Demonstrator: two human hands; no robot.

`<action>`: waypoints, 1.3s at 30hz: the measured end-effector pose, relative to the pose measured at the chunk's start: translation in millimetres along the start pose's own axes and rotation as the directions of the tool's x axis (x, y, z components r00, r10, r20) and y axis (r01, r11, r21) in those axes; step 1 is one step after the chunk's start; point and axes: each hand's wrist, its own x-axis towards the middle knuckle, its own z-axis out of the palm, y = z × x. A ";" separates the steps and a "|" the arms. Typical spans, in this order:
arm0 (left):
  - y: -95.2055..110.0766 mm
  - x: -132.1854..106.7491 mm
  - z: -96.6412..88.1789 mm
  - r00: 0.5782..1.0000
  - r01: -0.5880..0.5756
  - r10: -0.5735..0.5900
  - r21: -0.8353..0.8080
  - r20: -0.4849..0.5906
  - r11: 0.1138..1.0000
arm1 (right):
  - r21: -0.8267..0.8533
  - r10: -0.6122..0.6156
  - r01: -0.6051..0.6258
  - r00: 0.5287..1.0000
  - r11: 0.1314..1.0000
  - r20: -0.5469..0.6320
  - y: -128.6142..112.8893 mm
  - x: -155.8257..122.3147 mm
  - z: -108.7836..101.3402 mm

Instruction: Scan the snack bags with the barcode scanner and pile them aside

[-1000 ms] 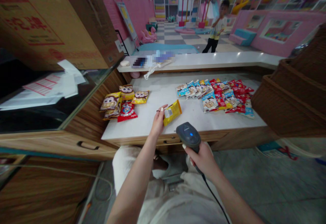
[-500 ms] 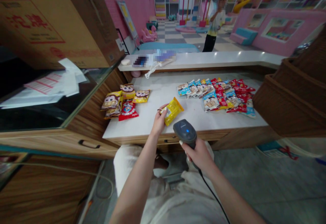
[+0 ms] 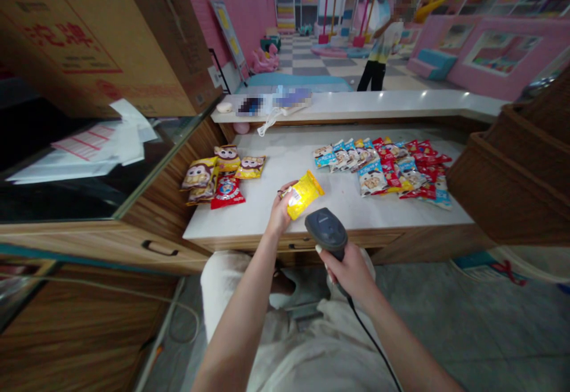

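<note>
The left hand [image 3: 280,214] is closed around a yellow snack packet [image 3: 305,195], holding it up over the white table [image 3: 236,220]. The right hand [image 3: 350,270] firmly grips a corded barcode scanner [image 3: 326,233] just beside the packet, while other snack packets [image 3: 378,169] lie in rows on the table

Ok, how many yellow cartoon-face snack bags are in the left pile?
4: a top bag, a lower bag, a rear bag, a right-hand bag; more could be hidden.
</note>
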 end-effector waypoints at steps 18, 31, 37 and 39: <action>96.2 69.6 -22.8 0.840 -0.372 0.541 0.780 0.052 0.503 | 0.017 0.049 -0.047 0.995 0.999 -0.090 31.6 -8.6 -23.7; 87.3 113.0 -42.2 0.885 -0.329 0.371 0.941 0.280 0.074 | 0.012 0.078 -0.078 0.993 0.997 -0.093 35.2 3.7 -29.4; 6.3 139.9 49.9 0.868 -0.493 0.245 0.688 0.432 0.533 | -0.013 0.085 -0.087 0.990 0.996 -0.112 33.8 5.0 -38.1; -17.0 151.8 74.5 0.872 -0.476 0.199 0.677 0.448 0.561 | -0.005 0.103 -0.104 0.987 0.995 -0.122 31.9 3.6 -42.4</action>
